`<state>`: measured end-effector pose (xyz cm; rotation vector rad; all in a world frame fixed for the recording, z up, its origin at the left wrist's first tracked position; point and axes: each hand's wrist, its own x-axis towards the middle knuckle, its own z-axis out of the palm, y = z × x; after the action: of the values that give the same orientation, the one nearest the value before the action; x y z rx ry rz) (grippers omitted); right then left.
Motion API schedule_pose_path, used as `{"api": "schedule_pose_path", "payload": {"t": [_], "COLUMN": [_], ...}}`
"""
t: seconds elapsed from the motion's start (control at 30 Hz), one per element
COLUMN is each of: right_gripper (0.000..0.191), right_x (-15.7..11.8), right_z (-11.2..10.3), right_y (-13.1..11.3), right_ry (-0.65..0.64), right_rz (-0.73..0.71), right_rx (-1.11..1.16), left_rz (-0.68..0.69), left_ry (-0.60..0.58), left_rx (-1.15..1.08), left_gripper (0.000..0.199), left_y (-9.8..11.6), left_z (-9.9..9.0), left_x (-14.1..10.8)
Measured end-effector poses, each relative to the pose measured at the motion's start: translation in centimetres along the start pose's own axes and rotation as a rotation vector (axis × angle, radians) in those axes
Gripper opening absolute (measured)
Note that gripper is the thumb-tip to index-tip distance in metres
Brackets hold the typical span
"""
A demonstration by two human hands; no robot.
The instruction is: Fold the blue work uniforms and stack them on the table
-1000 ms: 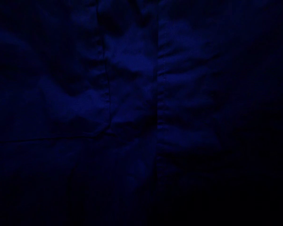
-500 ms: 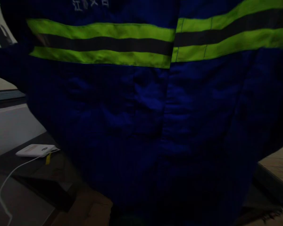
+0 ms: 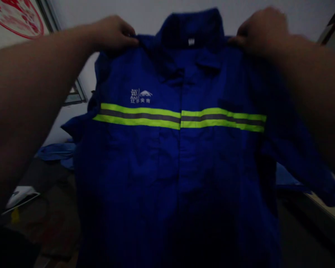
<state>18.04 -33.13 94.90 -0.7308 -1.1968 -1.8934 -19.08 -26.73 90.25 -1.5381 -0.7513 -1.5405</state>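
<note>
A dark blue work jacket [image 3: 145, 156] hangs upright before me, its front towards me. Across its chest runs a yellow-green and grey reflective band [image 3: 145, 116], with a white printed logo [image 3: 141, 95] above it. My left hand [image 3: 115, 33] pinches the jacket's shoulder left of the collar [image 3: 195, 28]. On the other side my right hand [image 3: 264, 31] grips the opposite shoulder, its fingers closed on the cloth. One sleeve [image 3: 309, 171] dangles at the right. The jacket's lower end runs out of the picture at the bottom.
At the lower left a white device [image 3: 22, 196], maybe an iron, rests on a dark surface with a yellow tag [image 3: 15, 215] beside it. Light blue cloth [image 3: 57, 151] lies farther back. A white wall [image 3: 123, 13] stands behind, with a red round decoration [image 3: 19, 16] at the upper left.
The jacket is now farther from me, so its collar and shoulders show. Both hands and forearms have come into view, gripping the shoulders. The view has tilted up.
</note>
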Motion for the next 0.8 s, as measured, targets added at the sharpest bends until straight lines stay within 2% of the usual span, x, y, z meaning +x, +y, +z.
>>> {"api": "schedule_pose_path", "payload": {"t": [0.03, 0.1, 0.2, 0.27, 0.33, 0.4, 0.47, 0.57, 0.63, 0.7, 0.8], "right_gripper": [0.091, 0.078, 0.055, 0.046, 0.043, 0.040, 0.034, 0.038, 0.045, 0.047, 0.053], "right_x": [1.3, 2.6, 2.5, 1.9, 0.9, -0.7, -3.3, -8.3, -11.8, -14.9, -17.9], "right_z": [-1.5, -2.8, -1.1, 1.2, 4.3, 8.0, 11.8, 16.7, 19.2, 21.2, 23.4], "right_y": [-0.2, -0.7, -0.8, -0.4, 0.0, -0.1, -0.9, -3.7, -5.8, -7.3, -7.3], "right_ry": [-0.044, -0.145, -0.221, -0.255, -0.291, -0.334, -0.360, -0.281, -0.302, -0.433, -0.609], "right_rz": [0.055, 0.143, 0.189, 0.213, 0.247, 0.281, 0.277, 0.221, 0.189, 0.218, 0.327], "right_rx": [-0.129, -0.285, -0.300, -0.297, -0.283, -0.260, -0.238, -0.209, -0.117, -0.010, 0.123], "left_rz": [0.011, 0.007, -0.070, -0.177, -0.254, -0.281, -0.290, -0.295, -0.312, -0.279, -0.265], "left_ry": [0.038, 0.060, 0.060, -0.005, -0.080, -0.141, -0.159, -0.176, -0.217, -0.257, -0.339], "left_rx": [0.129, 0.278, 0.242, 0.107, -0.020, -0.085, -0.111, -0.188, -0.172, -0.109, -0.049], "left_gripper": [0.050, 0.042, 0.036, 0.039, 0.038, 0.035, 0.035, 0.052, 0.052, 0.049, 0.053], "left_y": [0.2, 0.2, -0.5, -0.8, -1.0, -0.9, -0.6, -0.2, -0.2, -0.4, -1.1], "left_z": [0.6, 2.0, 4.6, 7.1, 10.6, 15.5, 21.1, 29.5, 33.6, 36.2, 37.4], "left_x": [0.6, 1.9, 3.5, 4.1, 4.3, 3.7, 2.0, -1.8, -4.2, -5.6, -5.9]}}
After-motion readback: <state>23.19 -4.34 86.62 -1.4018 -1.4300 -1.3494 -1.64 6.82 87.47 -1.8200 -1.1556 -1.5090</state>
